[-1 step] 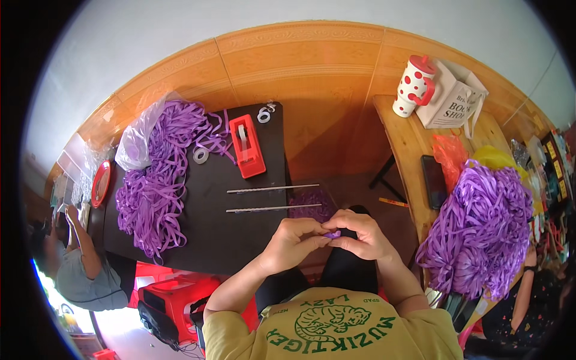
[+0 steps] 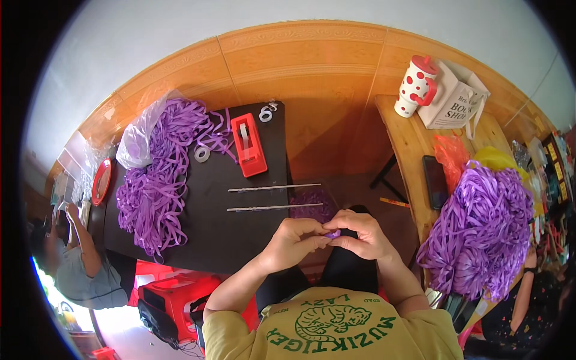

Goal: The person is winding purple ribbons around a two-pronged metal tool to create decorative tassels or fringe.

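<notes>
In front of my shirt, above my lap, my left hand [image 2: 294,243] and my right hand [image 2: 361,234] meet with thumbs and fingertips pinched together. Between them is a small piece of purple ribbon [image 2: 333,234], mostly hidden by the fingers. Just beyond the hands, two thin pale rods [image 2: 273,188] lie side by side, their right ends jutting past the edge of the black table [image 2: 210,231]. A red tape dispenser [image 2: 251,151] stands farther back. Left of it spreads a long heap of purple ribbon [image 2: 153,207], partly in a clear plastic bag [image 2: 137,141].
A wooden table [image 2: 414,174] on the right bears a big purple ribbon pile [image 2: 477,234], a phone [image 2: 434,181], a spotted tumbler [image 2: 415,87] and a paper bag [image 2: 453,102]. More purple material [image 2: 315,205] lies low between the tables. Another person [image 2: 90,264] sits at far left.
</notes>
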A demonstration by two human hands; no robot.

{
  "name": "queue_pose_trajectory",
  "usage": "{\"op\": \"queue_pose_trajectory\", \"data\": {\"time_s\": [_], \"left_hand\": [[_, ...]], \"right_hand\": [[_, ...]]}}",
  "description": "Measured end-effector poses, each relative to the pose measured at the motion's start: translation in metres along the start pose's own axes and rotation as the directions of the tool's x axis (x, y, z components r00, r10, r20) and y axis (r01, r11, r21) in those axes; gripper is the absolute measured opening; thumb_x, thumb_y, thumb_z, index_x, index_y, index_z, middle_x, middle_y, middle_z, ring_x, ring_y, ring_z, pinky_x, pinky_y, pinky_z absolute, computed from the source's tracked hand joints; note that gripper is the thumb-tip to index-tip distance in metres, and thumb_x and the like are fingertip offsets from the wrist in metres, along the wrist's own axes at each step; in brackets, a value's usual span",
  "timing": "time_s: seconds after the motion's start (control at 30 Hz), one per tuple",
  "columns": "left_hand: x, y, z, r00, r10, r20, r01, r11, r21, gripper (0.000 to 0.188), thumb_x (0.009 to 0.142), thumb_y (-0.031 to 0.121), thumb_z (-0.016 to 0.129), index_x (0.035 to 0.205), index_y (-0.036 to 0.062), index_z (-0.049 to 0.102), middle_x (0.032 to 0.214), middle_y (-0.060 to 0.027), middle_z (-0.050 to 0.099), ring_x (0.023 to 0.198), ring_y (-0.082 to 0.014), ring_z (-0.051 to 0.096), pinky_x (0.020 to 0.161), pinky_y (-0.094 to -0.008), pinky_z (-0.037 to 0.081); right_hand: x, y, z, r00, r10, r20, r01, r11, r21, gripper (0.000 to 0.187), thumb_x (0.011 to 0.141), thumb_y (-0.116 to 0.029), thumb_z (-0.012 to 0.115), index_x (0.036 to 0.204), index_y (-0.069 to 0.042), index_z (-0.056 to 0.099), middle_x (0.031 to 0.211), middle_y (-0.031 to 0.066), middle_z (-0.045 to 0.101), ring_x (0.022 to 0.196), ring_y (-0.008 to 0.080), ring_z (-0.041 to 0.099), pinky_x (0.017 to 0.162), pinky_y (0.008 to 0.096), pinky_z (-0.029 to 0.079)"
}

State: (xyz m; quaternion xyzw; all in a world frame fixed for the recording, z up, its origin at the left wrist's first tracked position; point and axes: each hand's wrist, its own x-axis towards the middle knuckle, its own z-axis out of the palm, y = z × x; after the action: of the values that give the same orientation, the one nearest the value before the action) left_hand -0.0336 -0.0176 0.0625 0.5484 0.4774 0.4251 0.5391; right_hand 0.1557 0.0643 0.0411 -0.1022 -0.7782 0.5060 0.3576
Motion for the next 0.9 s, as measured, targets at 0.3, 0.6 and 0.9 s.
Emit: {"op": "queue_pose_trajectory", "data": {"time_s": [0.3, 0.6, 0.9], "left_hand": [[0.001, -0.007, -0.018, 0.987, -0.155, 0.03, 0.157, 0.952, -0.264, 0.013, 0.087, 0.011, 0.063, 0.087, -0.0014, 0.067, 0.07, -0.0038, 0.064, 0.059, -0.0056, 0.054, 0.051, -0.0173, 0.04], [0.0, -0.003, -0.015, 0.974, -0.225, -0.037, 0.201, 0.923, -0.329, 0.015, 0.087, 0.014, 0.063, 0.093, -0.0001, 0.067, 0.068, -0.0016, 0.061, 0.054, -0.0052, 0.051, 0.047, -0.0153, 0.034], [-0.007, -0.018, -0.023, 0.967, -0.228, 0.114, 0.254, 0.834, -0.489, 0.016, 0.086, 0.012, 0.064, 0.094, -0.0027, 0.064, 0.075, -0.0084, 0.064, 0.065, -0.0122, 0.059, 0.058, -0.0212, 0.042]], "right_hand": [[0.018, -0.002, 0.003, 0.997, -0.071, 0.019, 0.072, 0.992, -0.102, 0.022, 0.074, 0.003, 0.068, 0.096, -0.001, 0.064, 0.073, 0.0072, 0.062, 0.065, 0.0186, 0.059, 0.061, 0.0288, 0.042], [0.01, 0.01, 0.003, 0.957, 0.289, -0.027, -0.239, 0.836, 0.493, 0.021, 0.078, 0.008, 0.064, 0.098, 0.003, 0.062, 0.082, 0.0055, 0.059, 0.069, 0.0087, 0.051, 0.06, 0.0212, 0.04], [0.001, 0.031, -0.016, 0.971, 0.234, -0.049, -0.178, 0.845, 0.505, 0.018, 0.073, 0.007, 0.068, 0.089, 0.003, 0.064, 0.078, 0.0069, 0.059, 0.069, 0.0106, 0.052, 0.058, 0.0215, 0.039]]}}
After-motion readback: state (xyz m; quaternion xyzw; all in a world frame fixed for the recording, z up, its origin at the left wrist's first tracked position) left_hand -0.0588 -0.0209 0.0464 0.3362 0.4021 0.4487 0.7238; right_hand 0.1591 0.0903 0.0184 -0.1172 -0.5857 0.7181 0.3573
